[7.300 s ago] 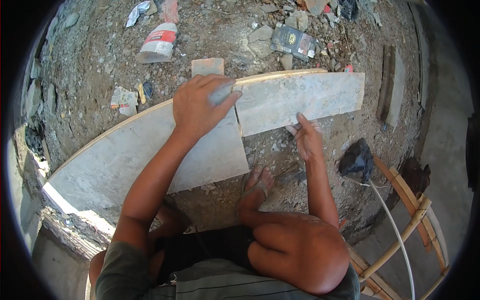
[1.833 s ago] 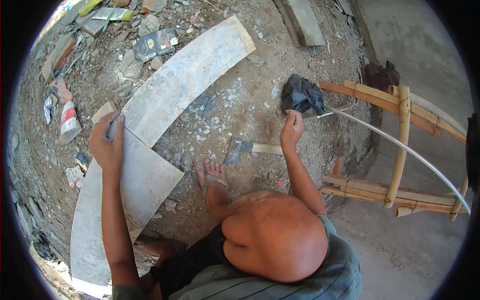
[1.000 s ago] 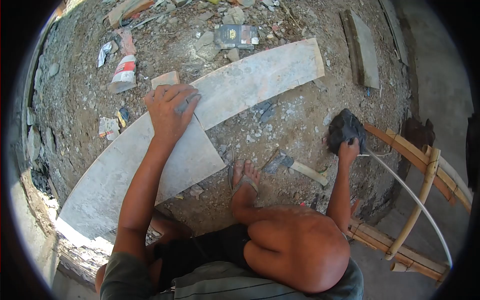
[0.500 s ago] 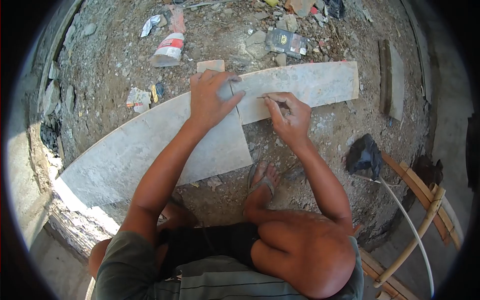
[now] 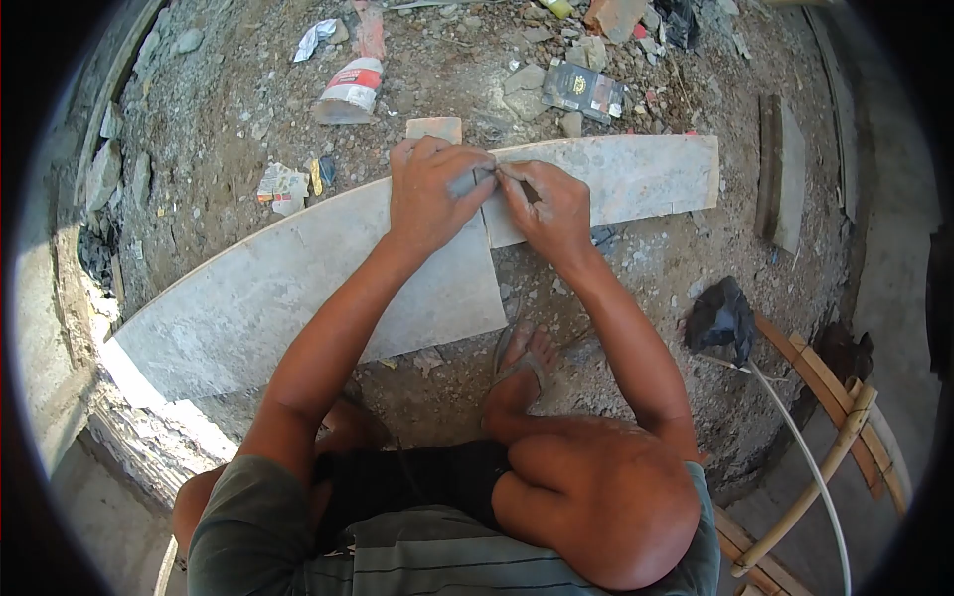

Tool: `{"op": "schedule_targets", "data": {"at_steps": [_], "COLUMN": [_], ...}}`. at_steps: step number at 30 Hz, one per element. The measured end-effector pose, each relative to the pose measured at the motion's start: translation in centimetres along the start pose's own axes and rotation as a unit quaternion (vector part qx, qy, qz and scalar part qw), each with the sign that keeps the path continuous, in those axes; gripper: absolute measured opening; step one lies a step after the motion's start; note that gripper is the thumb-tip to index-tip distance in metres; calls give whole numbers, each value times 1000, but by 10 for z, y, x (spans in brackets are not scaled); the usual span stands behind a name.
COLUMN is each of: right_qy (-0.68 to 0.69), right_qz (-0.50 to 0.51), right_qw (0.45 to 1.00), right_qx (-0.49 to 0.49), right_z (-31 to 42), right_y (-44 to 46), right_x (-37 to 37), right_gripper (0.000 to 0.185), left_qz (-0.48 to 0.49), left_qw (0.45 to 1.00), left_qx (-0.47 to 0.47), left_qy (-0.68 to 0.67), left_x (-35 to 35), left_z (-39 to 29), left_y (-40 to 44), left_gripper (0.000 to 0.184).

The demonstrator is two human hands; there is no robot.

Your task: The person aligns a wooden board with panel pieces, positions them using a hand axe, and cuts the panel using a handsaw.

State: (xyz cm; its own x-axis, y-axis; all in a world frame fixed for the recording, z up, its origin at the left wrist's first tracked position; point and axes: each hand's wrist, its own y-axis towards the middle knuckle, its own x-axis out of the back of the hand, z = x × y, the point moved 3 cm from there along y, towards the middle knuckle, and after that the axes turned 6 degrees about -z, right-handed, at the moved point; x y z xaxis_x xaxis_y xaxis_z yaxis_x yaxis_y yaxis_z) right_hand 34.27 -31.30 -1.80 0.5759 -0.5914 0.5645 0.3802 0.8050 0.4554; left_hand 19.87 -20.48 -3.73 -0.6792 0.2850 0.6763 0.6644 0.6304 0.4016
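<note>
Two pale curved boards meet end to end on the ground, the wider left board (image 5: 308, 288) and the narrower right board (image 5: 636, 177). My left hand (image 5: 432, 194) is closed over the far edge at their joint, its thumb bent toward the fingers. Touching its fingertips, my right hand (image 5: 552, 204) is pinched at the joint; the thin nail seen in it half a second ago is mostly hidden by the fingers. A short wood block (image 5: 434, 128) sticks out beyond the far edge, behind my left hand.
A black plastic bag (image 5: 721, 320) lies at the right beside a bamboo frame (image 5: 845, 437) and a pale hose (image 5: 810, 462). Farther off are a red-and-white cup (image 5: 352, 91), a dark packet (image 5: 583, 91) and a plank (image 5: 783, 179). My sandalled foot (image 5: 522, 368) is near the boards.
My right hand left the right board's near edge, reached into the black bag, came back with a thin nail and moved left to the joint. My left hand has stayed on the joint.
</note>
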Motion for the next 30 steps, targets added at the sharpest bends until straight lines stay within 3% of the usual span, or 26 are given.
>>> {"op": "schedule_targets", "data": {"at_steps": [4, 7, 9, 12, 15, 17, 21, 23, 25, 27, 28, 30], "right_qy": [-8, -26, 25, -73, -231, -325, -406, -383, -340, -63, -34, 22], "right_qz": [27, -15, -29, -26, 38, 111, 165, 168, 147, 21, 19, 12], "right_qw": [1000, 1000, 994, 988, 951, 896, 838, 766, 797, 882, 866, 852], "right_qx": [1, 4, -98, -131, -203, -280, -325, -488, -477, -466, -498, -523], "right_z": [6, 16, 8, -4, -3, 2, 8, 1, 6, 8, 15, 22], "right_y": [2, -10, -53, -147, -246, -298, -330, -344, -333, -313, -288, -235], "right_x": [3, 26, 56, 105, 150, 173, 188, 190, 183, 172, 169, 155], "right_gripper": [19, 24, 30, 29, 45, 56, 57, 63, 54, 46, 36, 33], "left_qz": [-10, -2, 9, -6, -19, -22, -16, -15, -15, -12, -18, -27], "left_qw": [1000, 1000, 1000, 1000, 1000, 1000, 1000, 1000, 1000, 1000, 1000, 1000], "left_qx": [-8, 2, 11, 8, 3, 3, 3, 1, 1, 2, -1, -5], "left_qy": [-5, -8, -2, 1, -4, 1, 7, 3, 8, 9, 6, 1], "left_x": [0, -1, -1, -1, 0, 0, -1, 1, 2, 1, 0, -1], "left_z": [-1, -5, -3, 1, 0, -2, -2, -2, -2, 0, 1, -1], "left_y": [1, 2, 3, 1, 1, 2, 2, 2, 2, 2, 1, -1], "left_gripper": [16, 13, 13, 12, 11, 12, 12, 12, 12, 11, 11, 10]}}
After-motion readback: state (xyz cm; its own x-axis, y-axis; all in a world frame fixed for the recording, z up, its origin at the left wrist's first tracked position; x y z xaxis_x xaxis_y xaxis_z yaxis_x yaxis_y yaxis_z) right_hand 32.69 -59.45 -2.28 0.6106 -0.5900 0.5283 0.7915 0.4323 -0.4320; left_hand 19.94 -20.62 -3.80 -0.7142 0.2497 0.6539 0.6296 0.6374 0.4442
